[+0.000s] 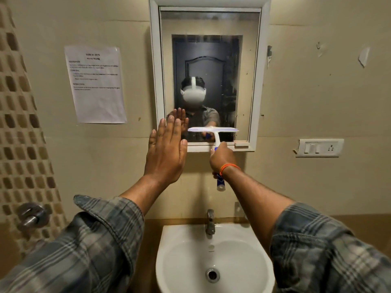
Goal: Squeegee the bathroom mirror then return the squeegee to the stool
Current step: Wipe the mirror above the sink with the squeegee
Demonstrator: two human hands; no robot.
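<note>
The bathroom mirror point(209, 60) hangs in a white frame on the beige wall above the sink. My right hand point(222, 158) grips the blue and white handle of the squeegee point(213, 130). Its white blade lies level against the lower part of the glass. My left hand point(167, 149) is flat and open, fingers up, against the mirror's lower left corner and frame. The stool is out of view.
A white sink point(184, 256) with a metal tap point(210, 222) sits straight below. A printed sheet point(96, 84) is taped to the wall on the left. A switch plate point(319, 148) is on the right. A metal wall valve point(31, 215) sticks out at lower left.
</note>
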